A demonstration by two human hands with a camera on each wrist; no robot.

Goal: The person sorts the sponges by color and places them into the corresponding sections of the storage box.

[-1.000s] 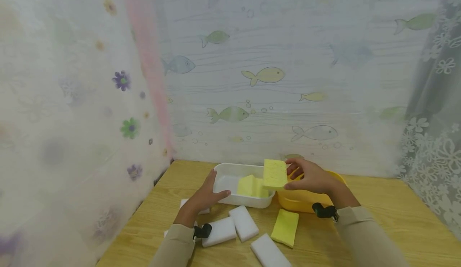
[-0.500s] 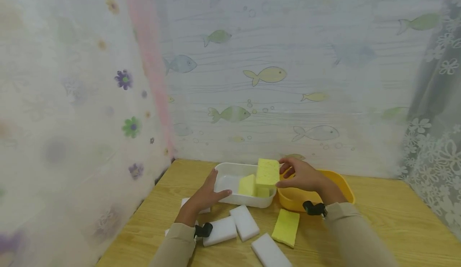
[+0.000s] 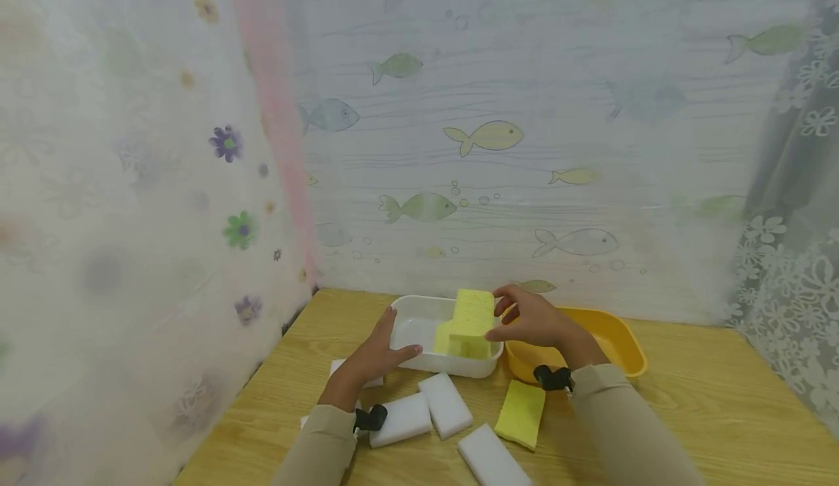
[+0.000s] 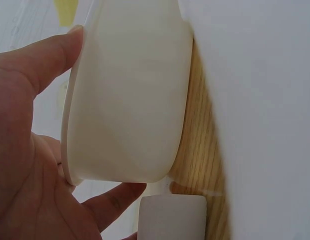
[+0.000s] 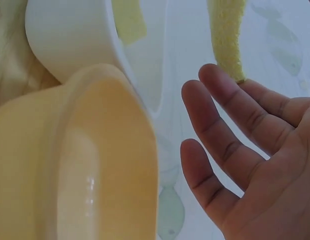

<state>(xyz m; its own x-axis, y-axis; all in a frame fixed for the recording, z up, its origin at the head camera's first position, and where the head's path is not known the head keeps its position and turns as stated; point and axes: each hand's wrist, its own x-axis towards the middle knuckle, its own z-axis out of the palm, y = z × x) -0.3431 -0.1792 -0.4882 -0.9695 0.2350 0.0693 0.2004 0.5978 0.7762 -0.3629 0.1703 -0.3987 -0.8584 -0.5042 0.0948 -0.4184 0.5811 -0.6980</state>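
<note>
My right hand (image 3: pixel 532 318) pinches a yellow sponge (image 3: pixel 473 311) by its right edge, above the right part of a white plastic tub (image 3: pixel 452 366). Below it, yellow sponges (image 3: pixel 442 339) stand in the tub, partly hidden by the held one. In the right wrist view, the rough yellow sponge (image 5: pixel 227 40) sits at the index fingertip, the other fingers held apart from it. My left hand (image 3: pixel 375 356) holds the tub's left end, thumb along the front side; the left wrist view has the thumb at the rim of the tub (image 4: pixel 125 90) and fingers around its end.
An orange tub (image 3: pixel 609 340) stands right beside the white one. In front lie a yellow sponge (image 3: pixel 521 413) and several white sponge blocks (image 3: pixel 446 406) on the wooden table (image 3: pixel 695 398). Patterned curtains (image 3: pixel 393 158) hang behind and at the sides.
My right hand has moved left with the yellow sponge, from the right edge of the white tub to over the sponges inside it. The left hand stays at the tub.
</note>
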